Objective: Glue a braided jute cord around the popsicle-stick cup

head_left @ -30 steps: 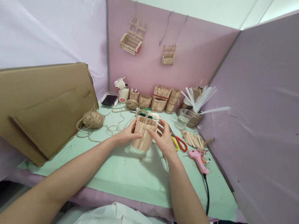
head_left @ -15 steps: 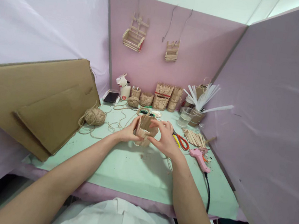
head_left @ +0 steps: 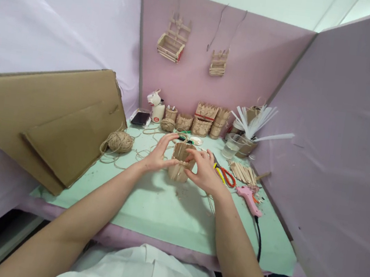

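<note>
Wooden cup (head_left: 178, 173), left hand (head_left: 159, 154) and right hand (head_left: 203, 169) around it, bottle label (head_left: 156, 119) illegible

A craft workspace: pink glue gun (head_left: 248, 200), twine ball (head_left: 120, 142), loose wooden sticks (head_left: 242, 173).

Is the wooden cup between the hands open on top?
Open: above its front edge, the inside of the wooden cup shows, uncovered.

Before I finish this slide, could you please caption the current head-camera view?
Left hand and right hand at a wooden cup, between a ball of twine and a pink glue gun.
</note>
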